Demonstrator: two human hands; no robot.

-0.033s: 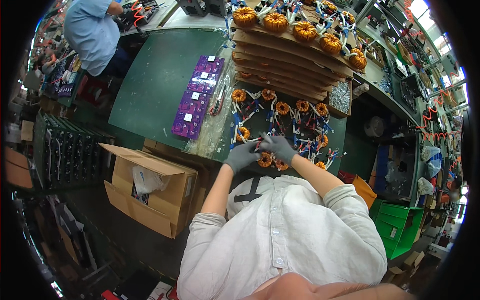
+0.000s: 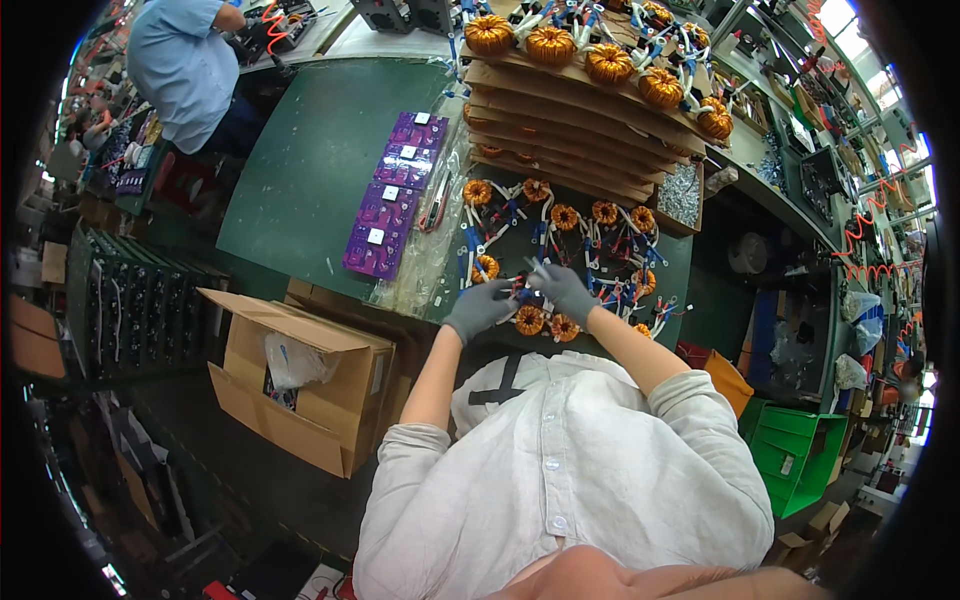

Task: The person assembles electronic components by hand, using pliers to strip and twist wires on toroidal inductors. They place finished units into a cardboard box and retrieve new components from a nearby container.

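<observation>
Both of my hands wear grey gloves and work close together at the near edge of the green bench, over copper-wound ring coils with red, blue and white leads. My left hand (image 2: 480, 308) has its fingers bent in among the leads, just left of a ring coil (image 2: 530, 320). My right hand (image 2: 565, 293) is beside it, fingers pinched together over the leads. What each hand pinches is too small to make out. A second ring coil (image 2: 564, 327) lies just below the right hand, and another coil (image 2: 486, 268) sits above the left one.
Purple circuit boards (image 2: 380, 228) lie in a column to the left, beside clear plastic film and a red-handled tool (image 2: 434, 204). Stacked cardboard sheets (image 2: 560, 130) with coils on top rise at the back. An open carton (image 2: 290, 385) stands lower left, a green crate (image 2: 795, 450) lower right.
My hands have drawn slightly apart, the right a little to the right and the left a little to the left. The coils and boards stay where they were.
</observation>
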